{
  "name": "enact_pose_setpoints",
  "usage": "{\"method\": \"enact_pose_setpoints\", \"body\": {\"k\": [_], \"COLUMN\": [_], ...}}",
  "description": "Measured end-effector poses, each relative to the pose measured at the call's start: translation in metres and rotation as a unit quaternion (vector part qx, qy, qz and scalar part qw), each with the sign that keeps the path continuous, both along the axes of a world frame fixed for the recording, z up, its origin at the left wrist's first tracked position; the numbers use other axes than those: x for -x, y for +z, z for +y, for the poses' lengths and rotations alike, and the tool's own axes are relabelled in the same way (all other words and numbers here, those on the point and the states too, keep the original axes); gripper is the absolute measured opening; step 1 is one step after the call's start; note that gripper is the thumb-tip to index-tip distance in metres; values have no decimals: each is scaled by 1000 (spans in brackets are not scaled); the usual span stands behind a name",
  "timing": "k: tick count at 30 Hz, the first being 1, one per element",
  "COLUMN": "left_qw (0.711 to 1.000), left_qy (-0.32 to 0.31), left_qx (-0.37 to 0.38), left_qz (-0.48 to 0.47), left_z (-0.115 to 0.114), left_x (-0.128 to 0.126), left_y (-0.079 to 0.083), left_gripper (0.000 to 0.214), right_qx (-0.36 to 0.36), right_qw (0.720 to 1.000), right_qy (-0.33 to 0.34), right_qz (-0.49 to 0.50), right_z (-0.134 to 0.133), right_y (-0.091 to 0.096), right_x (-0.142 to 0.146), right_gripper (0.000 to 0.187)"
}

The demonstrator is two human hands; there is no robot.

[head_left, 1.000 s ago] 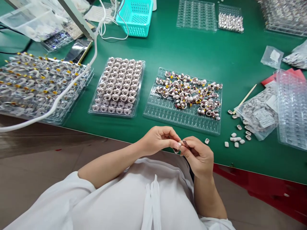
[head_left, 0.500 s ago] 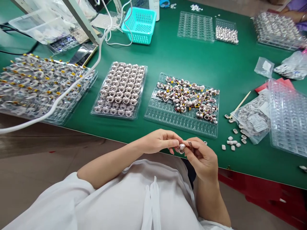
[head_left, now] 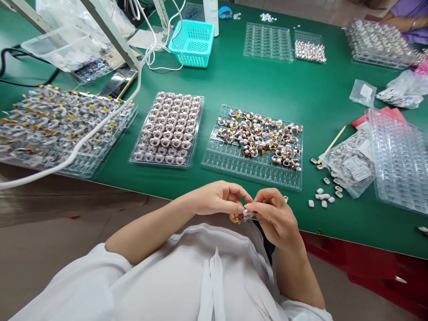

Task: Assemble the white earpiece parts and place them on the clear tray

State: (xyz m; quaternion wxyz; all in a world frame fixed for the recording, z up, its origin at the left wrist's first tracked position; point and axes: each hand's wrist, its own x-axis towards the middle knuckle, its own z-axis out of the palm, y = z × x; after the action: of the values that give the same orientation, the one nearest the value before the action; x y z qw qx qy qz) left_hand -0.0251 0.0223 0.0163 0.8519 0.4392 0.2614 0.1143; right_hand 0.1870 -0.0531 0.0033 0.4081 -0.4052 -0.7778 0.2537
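Just off the table's front edge, my left hand (head_left: 223, 199) pinches a small shiny pale part with a yellow tab (head_left: 247, 214). My right hand (head_left: 277, 216) also has its thumb and fingertips closed on this part, from the other side. The fingers cover much of it, so its full shape is hidden. Beyond my hands lies a clear slotted tray (head_left: 247, 171), with a heap of similar small parts with yellow tabs (head_left: 257, 138) over its back half. To its left is a clear tray (head_left: 197, 127) filled with rows of pinkish-beige rounded parts (head_left: 170, 120).
Tabbed parts fill stacked trays (head_left: 90, 165) at left, crossed by a white cable (head_left: 100, 125). Loose white caps (head_left: 320, 191), a bag of caps (head_left: 351, 167) and empty clear trays (head_left: 397, 165) lie right. A turquoise basket (head_left: 195, 58) stands behind. Another person's arm (head_left: 401, 21) shows far right.
The part has turned in my fingers and sits slightly lower and further left; its yellow tab now shows. My right hand has shifted left, its fingers more curled. The camera view has shifted slightly.
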Motion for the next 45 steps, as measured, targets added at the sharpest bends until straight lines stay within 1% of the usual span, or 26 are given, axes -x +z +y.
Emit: {"method": "enact_pose_setpoints", "body": {"k": [4,6,8,11,13,14,16,18,20,22,24,25,28,31,33,34,36,39,42,43,45], "left_qw": [998,998,1000,993,984,980,974,971,971,973,974,973,960,928,905,896,893,910,923,923,916], "left_qy": [-62,-56,-3,114,170,190,218,234,235,228,219,215,186,153,163,176,204,245,280,290,309], "left_qx": [-4,-4,-2,-4,-8,-10,-11,-12,-11,-14,-34,-58,-178,-309,-365,-377,-370,-306,-246,-238,-242], "left_qz": [-13,-7,8,43,59,62,61,55,45,41,48,58,106,141,148,152,155,133,94,87,88], "left_z": [4,4,3,0,-2,-3,-5,-8,-10,-10,-10,-10,-10,-11,-13,-14,-17,-21,-27,-29,-34], "left_x": [-4,-8,-12,-16,-18,-19,-23,-26,-28,-27,-25,-23,-18,-16,-16,-17,-18,-22,-27,-28,-31], "left_y": [3,3,2,1,0,-1,-3,-5,-8,-10,-10,-9,-4,-2,-3,-5,-9,-15,-17,-17,-17], "left_gripper": [21,19,20,25,25,25,23,21,20,20,20,20,17,18,19,19,16,15,17,17,16], "right_qx": [2,1,9,27,20,3,-48,-91,-110,-109,-91,-71,14,85,124,146,196,254,256,247,228], "right_qw": [998,999,1000,987,978,976,968,957,949,951,960,966,975,965,953,944,923,886,854,848,846], "right_qy": [57,52,-3,-139,-198,-216,-247,-271,-281,-272,-251,-239,-223,-244,-268,-280,-298,-300,-307,-314,-328], "right_qz": [-2,2,26,70,60,41,-9,-57,-87,-96,-83,-68,-7,40,70,90,143,246,333,348,353], "right_z": [11,13,12,3,-5,-7,-10,-9,-6,-4,-4,-4,-6,-8,-10,-11,-12,-12,-11,-11,-11], "right_y": [10,11,9,1,-5,-8,-12,-16,-19,-20,-18,-16,-12,-12,-13,-13,-13,-14,-17,-19,-23], "right_x": [2,1,1,3,10,14,24,31,33,33,30,29,27,27,28,29,32,40,49,52,56], "right_gripper": [31,32,30,25,23,24,26,22,19,20,21,20,16,10,7,6,7,10,13,13,13]}}
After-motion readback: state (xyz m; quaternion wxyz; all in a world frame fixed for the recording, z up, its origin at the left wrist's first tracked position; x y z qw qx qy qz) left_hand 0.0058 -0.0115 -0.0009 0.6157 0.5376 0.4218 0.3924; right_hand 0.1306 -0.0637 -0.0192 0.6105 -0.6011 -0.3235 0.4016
